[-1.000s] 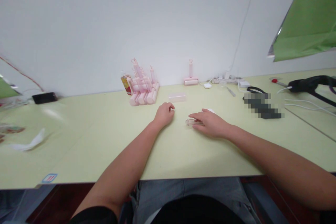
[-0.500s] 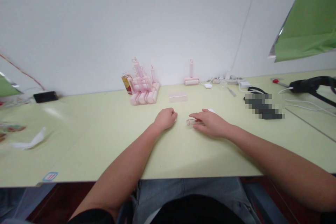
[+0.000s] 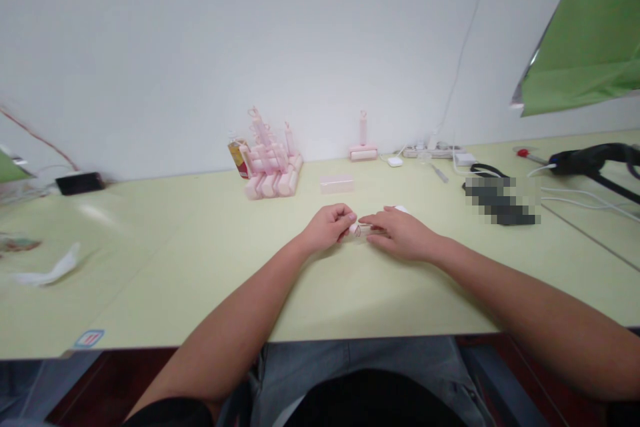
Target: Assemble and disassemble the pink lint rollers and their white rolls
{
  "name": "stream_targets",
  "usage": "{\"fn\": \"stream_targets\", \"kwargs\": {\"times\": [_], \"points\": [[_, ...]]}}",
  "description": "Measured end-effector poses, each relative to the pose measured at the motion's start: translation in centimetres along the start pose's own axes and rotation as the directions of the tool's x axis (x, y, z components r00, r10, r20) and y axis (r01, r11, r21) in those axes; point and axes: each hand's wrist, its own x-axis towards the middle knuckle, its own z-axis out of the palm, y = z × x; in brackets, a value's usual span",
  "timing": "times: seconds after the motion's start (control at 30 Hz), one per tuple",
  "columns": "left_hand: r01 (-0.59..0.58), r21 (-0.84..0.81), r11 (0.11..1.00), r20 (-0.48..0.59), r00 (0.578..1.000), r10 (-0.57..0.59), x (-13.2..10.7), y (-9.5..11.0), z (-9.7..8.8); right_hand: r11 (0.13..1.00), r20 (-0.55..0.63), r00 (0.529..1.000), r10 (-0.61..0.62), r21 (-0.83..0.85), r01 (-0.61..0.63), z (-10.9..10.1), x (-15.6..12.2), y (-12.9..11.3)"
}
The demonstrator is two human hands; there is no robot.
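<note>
Green curtain, white wall, power strip

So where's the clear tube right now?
The clear tube is just right of centre in the head view, in the right hand, its left end by the small pink piece in the left hand.

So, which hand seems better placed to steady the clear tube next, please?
Probably the right hand: it holds the clear tube, while the left hand holds a small pink piece at its end.

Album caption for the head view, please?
Left hand pinches a pale piece at the clear tube in the right hand.
</note>
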Motion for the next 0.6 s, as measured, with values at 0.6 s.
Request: {"fn": "stream_targets", "kwargs": {"times": [0.6], "points": [[-0.073, 0.193, 0.978, 0.0, 0.997, 0.074, -0.7, 1.4, 0.1, 1.0, -0.016, 1.0, -0.005, -0.008, 0.004, -0.1, -0.1, 0.0]]}}
